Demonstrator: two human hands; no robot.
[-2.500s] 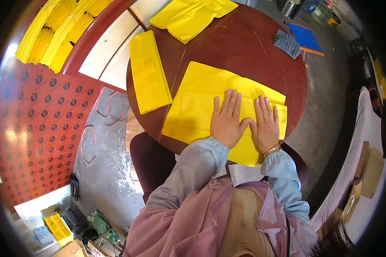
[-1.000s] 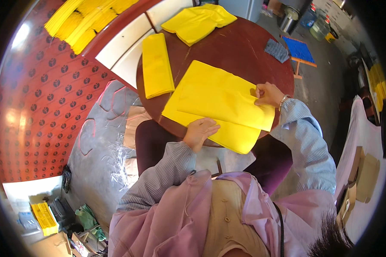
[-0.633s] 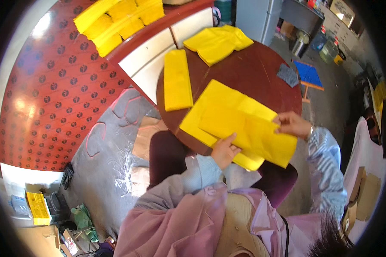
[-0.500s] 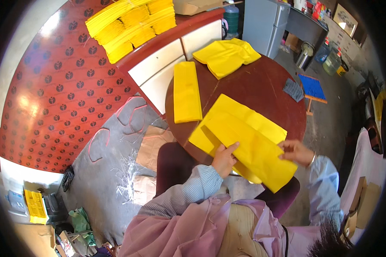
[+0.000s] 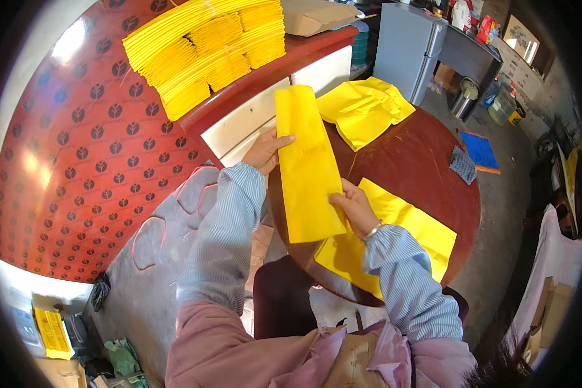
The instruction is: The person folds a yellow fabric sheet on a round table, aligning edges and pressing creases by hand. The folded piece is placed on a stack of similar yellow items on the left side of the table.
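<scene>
Both hands are closed on one long folded yellow bag [image 5: 309, 169], held over the near-left edge of the round dark-red table [image 5: 427, 165]: the left hand [image 5: 266, 150] grips its left edge with the thumb laid across the front, and the right hand [image 5: 354, 205] pinches its right edge lower down, fingers curled round the rim. It is a narrow, flat strip of bright yellow, smooth and slightly glossy, lying lengthwise away from the person, its far end rounded and its near end cut square — a faint crease runs down its length. Whether it is one sheet or several layers folded together cannot be told. Just beside it on the table lies a broader flat yellow sheet [image 5: 407, 229], partly covered by the right wrist and striped sleeve, its near edge hanging over the table rim. Farther off sits a crumpled heap of yellow bags [image 5: 365, 108], and a small blue-grey cloth [image 5: 463, 165] lies near the table's right rim. On the red counter [image 5: 265, 77] beyond, stacks of folded yellow bags [image 5: 204, 48] are piled — the topmost are cut off by the picture's dark edge. A grey cabinet [image 5: 407, 48] stands behind; items on the cluttered shelves at the upper right are too small to make out.
</scene>
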